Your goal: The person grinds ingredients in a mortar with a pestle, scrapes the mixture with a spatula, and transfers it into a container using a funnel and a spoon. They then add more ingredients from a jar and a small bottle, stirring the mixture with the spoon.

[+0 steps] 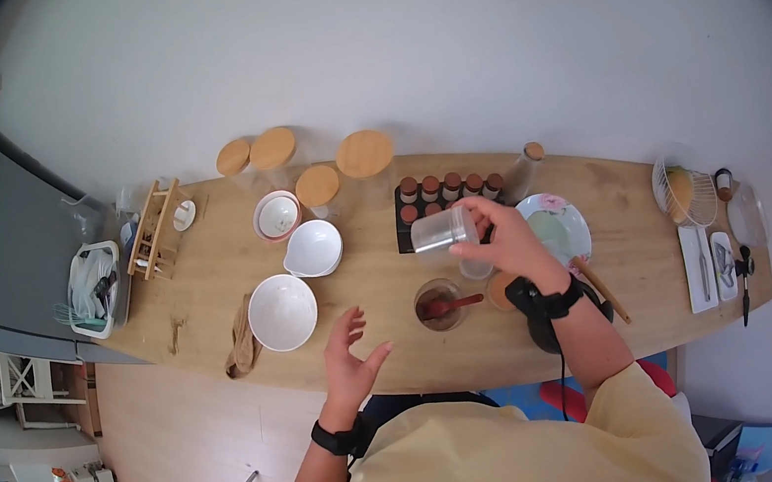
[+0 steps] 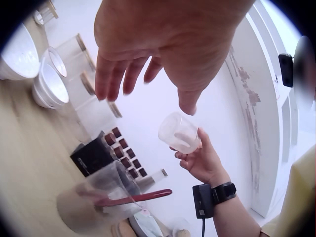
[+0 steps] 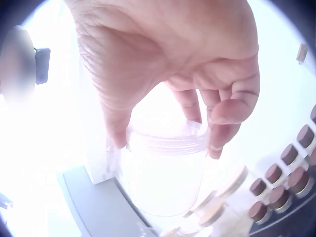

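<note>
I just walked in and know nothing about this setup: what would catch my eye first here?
First, the clear plastic jar held tipped on its side in the right hand, above the middle of the wooden table. Just below it stands a small glass cup with a red spoon in it, and the left hand hovers open nearby. White bowls sit to the left.

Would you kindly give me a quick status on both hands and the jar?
Right hand grips clear plastic jar, lifted and tipped sideways. Left hand open, empty. Small glass cup with red spoon sits on the table below the jar.
</note>
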Demonstrator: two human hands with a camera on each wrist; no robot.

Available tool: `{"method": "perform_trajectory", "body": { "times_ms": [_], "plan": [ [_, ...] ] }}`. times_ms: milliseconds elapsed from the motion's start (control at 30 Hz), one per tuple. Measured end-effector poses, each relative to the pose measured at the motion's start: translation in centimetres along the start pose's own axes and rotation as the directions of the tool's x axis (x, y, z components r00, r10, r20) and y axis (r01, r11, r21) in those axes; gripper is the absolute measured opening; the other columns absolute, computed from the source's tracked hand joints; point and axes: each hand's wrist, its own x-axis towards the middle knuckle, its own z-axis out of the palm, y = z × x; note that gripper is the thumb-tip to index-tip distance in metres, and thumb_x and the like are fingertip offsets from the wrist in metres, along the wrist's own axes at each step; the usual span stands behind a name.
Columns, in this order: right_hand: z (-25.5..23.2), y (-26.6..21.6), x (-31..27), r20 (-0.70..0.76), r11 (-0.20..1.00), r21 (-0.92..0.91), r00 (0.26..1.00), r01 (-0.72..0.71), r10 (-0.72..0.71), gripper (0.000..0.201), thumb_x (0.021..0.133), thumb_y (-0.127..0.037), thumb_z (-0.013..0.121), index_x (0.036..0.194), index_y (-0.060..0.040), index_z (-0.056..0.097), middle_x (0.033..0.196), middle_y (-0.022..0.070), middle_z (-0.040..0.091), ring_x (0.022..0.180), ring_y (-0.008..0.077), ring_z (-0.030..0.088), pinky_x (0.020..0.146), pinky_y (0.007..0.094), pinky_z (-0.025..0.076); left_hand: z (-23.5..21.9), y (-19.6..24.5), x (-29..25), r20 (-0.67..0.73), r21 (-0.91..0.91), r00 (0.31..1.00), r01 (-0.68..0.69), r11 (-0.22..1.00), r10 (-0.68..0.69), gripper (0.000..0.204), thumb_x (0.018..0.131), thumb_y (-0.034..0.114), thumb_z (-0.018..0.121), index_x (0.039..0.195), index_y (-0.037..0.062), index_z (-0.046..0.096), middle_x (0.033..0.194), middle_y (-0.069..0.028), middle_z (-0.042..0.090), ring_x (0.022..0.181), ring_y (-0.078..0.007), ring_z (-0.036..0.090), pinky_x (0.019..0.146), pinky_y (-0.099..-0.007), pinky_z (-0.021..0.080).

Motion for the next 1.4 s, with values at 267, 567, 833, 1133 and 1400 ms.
{"method": "perform_trajectory", "body": {
  "times_ms": [267, 567, 833, 1133, 1400],
  "plan": [
    [5.0, -3.4, -4.1, 0.031, 0.965, -0.226, 0.991, 0.131, -0.127, 0.054, 0.071, -0.046, 0.070, 0.100, -0.0011, 0.059, 0.074, 0.0143, 0.062, 0.069, 0.0262, 0.062, 0.061, 0.0323, 0.048, 3.4, 5.5, 2.9, 0.149, 0.272, 0.932, -0.359, 0.893, 0.329, 0.081, 0.063, 0.020, 0.081, 0.126, -0.0022, 0.036, 0.113, -0.0205, 0.053, 0.101, -0.0347, 0.054, 0.083, -0.0395, 0.046],
    [5.9, -6.6, -5.8, 0.057, 0.900, -0.433, 0.998, 0.058, -0.038, 0.051, 0.069, -0.049, 0.066, 0.093, -0.0039, 0.059, 0.076, 0.0168, 0.063, 0.069, 0.0346, 0.061, 0.059, 0.0398, 0.047, 1.5, 4.3, 3.7, 0.318, 0.063, 0.909, -0.304, 0.951, 0.269, 0.062, 0.057, 0.022, 0.081, 0.106, -0.0010, 0.051, 0.090, -0.0137, 0.064, 0.083, -0.0245, 0.064, 0.075, -0.0324, 0.050],
    [7.3, -7.8, -6.5, 0.144, 0.884, -0.428, 0.980, 0.188, -0.139, 0.054, 0.071, -0.045, 0.065, 0.106, -0.0045, 0.057, 0.086, 0.0205, 0.062, 0.077, 0.0344, 0.060, 0.065, 0.0396, 0.047, -0.5, 1.9, 4.4, 0.496, -0.194, 0.832, -0.173, 0.966, 0.248, 0.064, 0.056, 0.016, 0.079, 0.112, 0.0010, 0.051, 0.095, -0.0113, 0.063, 0.087, -0.0201, 0.061, 0.079, -0.0317, 0.048],
    [9.8, -8.1, -6.1, 0.116, 0.919, -0.386, 0.984, -0.082, 0.137, 0.058, 0.077, -0.034, 0.064, 0.124, -0.0032, 0.048, 0.109, 0.0202, 0.056, 0.096, 0.0360, 0.056, 0.081, 0.0404, 0.046, -1.7, 0.8, 5.0, 0.481, -0.132, 0.812, -0.306, 0.943, 0.331, 0.063, 0.057, 0.017, 0.079, 0.109, 0.0023, 0.048, 0.098, -0.0155, 0.058, 0.092, -0.0314, 0.058, 0.079, -0.0377, 0.047],
    [10.9, -9.5, -6.5, 0.154, 0.883, -0.421, 0.943, -0.207, 0.294, 0.067, 0.073, -0.026, 0.068, 0.131, -0.0075, 0.040, 0.126, 0.0224, 0.045, 0.118, 0.0360, 0.044, 0.096, 0.0395, 0.039, -3.1, 0.5, 4.8, 0.490, -0.024, 0.813, -0.349, 0.937, 0.315, 0.065, 0.057, 0.019, 0.078, 0.111, 0.0021, 0.047, 0.100, -0.0173, 0.056, 0.095, -0.0352, 0.055, 0.080, -0.0404, 0.045]
  ]
}}
